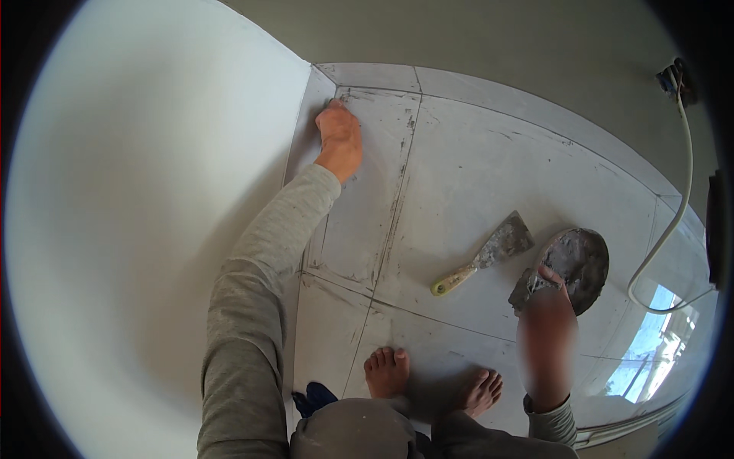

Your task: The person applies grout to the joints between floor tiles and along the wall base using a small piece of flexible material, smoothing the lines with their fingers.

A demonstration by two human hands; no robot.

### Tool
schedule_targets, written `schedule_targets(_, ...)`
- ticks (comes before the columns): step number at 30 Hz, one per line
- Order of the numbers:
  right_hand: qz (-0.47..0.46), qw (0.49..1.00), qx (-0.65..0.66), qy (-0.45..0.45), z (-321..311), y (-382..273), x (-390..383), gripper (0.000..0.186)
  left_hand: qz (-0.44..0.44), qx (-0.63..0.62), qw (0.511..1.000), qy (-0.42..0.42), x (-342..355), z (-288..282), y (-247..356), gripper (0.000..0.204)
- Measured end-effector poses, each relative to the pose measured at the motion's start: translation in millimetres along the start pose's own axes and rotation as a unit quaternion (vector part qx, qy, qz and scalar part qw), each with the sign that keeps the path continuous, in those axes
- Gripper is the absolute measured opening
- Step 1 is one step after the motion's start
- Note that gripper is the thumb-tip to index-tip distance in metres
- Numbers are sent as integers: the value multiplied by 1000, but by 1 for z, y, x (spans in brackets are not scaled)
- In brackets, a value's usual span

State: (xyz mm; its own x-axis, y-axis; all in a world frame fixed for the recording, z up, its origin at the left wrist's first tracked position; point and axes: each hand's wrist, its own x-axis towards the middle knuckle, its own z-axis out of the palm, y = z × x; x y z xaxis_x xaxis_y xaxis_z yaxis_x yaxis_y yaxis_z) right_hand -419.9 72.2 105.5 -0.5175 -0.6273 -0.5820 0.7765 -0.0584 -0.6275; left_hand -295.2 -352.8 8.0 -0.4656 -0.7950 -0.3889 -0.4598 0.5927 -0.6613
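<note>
My left hand (339,138), fingers curled, is low in the corner where the white wall (138,191) meets the tiled floor (474,161), at the tile joint; whatever it holds is hidden. My right hand (547,340) is blurred at the near-left side of a round bowl of grey paste (577,260), with a finger over the paste-smeared edge; I cannot make out its grip. Left of the bowl, a putty knife (478,256) with a smeared blade and pale handle lies on the tiles. Dark smears run along the tile joints.
My bare feet (388,375) stand on the tiles, with a dark blue item (313,398) beside the left one. A low tile skirting (375,76) runs below a grey-green wall (474,34). At right, a white cable (684,183) hangs from a wall box (674,80) near a dark object (715,229).
</note>
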Motion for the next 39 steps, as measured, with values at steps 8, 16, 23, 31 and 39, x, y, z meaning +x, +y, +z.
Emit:
schedule_targets(8,11,1000,-21,-18,3,8,2,39,-68,-15,997,19,-95,49,15,55)
schedule_targets(16,25,996,-28,-76,24,21,5,39,-57,6,998,31,-180,94,21,66)
schedule_targets(23,49,993,-30,-106,39,33,4,40,-77,-125,988,48,-248,116,17,65)
schedule_targets(31,80,987,-46,-130,46,53,-1,40,-121,-241,962,40,-312,139,24,66)
schedule_targets(39,123,974,-109,-154,66,80,-4,41,-190,-505,842,-2,-346,140,39,78)
